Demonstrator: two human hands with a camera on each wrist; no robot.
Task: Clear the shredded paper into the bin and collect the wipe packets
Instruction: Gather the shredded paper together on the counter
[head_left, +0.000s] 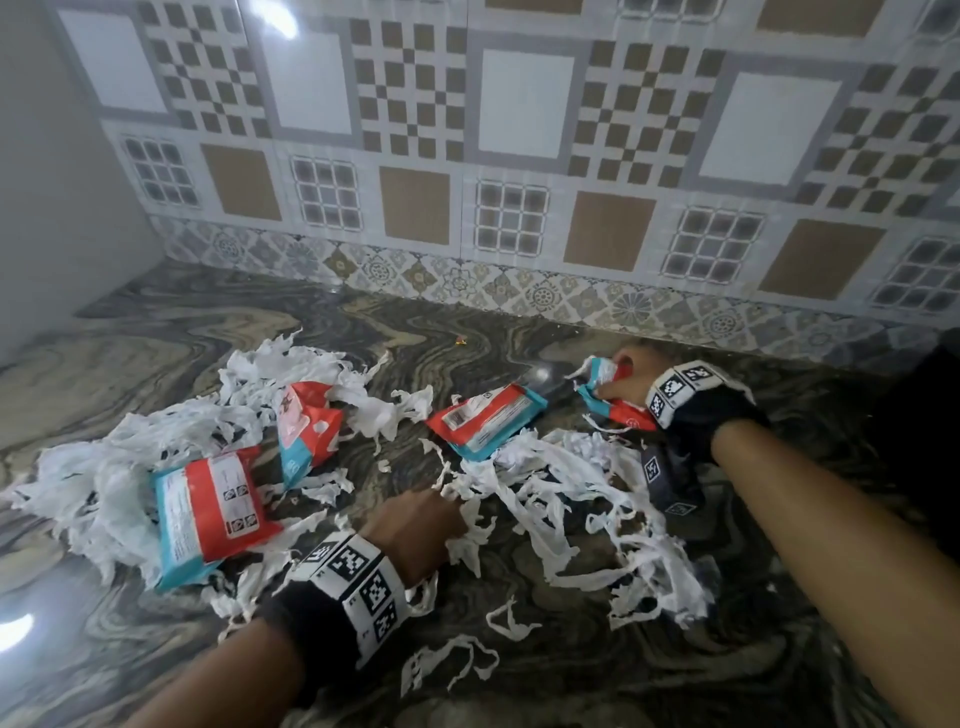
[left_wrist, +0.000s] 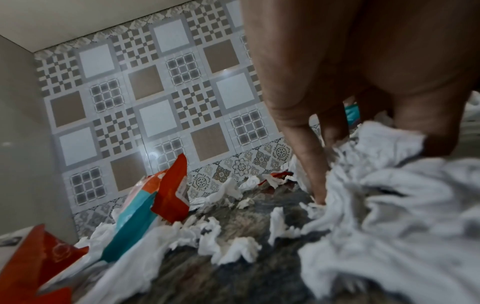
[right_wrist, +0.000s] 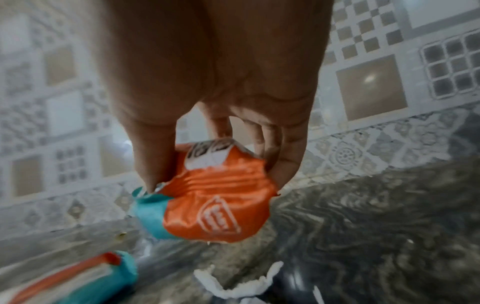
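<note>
Table (head_left: 519, 332): dark swirl-pattern stone top, backed by patterned tile wall (head_left: 519, 156). Shredded paper (head_left: 571, 499): white strips, spread over most of table centre and L side, thickest heap at far L; loose bits near front edge. Wipe packets, red/teal, 4 seen: pkt 1 (head_left: 215, 512) flat on paper heap, front L; pkt 2 (head_left: 309, 431) propped up on end just behind pkt 1, paper around it; pkt 3 (head_left: 485, 421) lying flat mid-table, strips touching its near edge; pkt 4 (head_left: 613, 397) at R rear, near wall, in right hand. Right hand (head_left: 631, 376): fingers and thumb curled round pkt 4, pinching its top end; right wrist view shows pkt 4 (right_wrist: 215, 203) crumpled, hanging from fingertips (right_wrist: 153, 164), low end close over table, contact w/ table can't tell. Left hand (head_left: 415, 519): palm down on paper pile mid-front, fingers (left_wrist: 311, 164) pointing down into strips, thumb against same wad; fingers look bent into the paper, gathering grip on it. Both wrists: black cuffs w/ b/w marker tags. Bin: not in any view.
</note>
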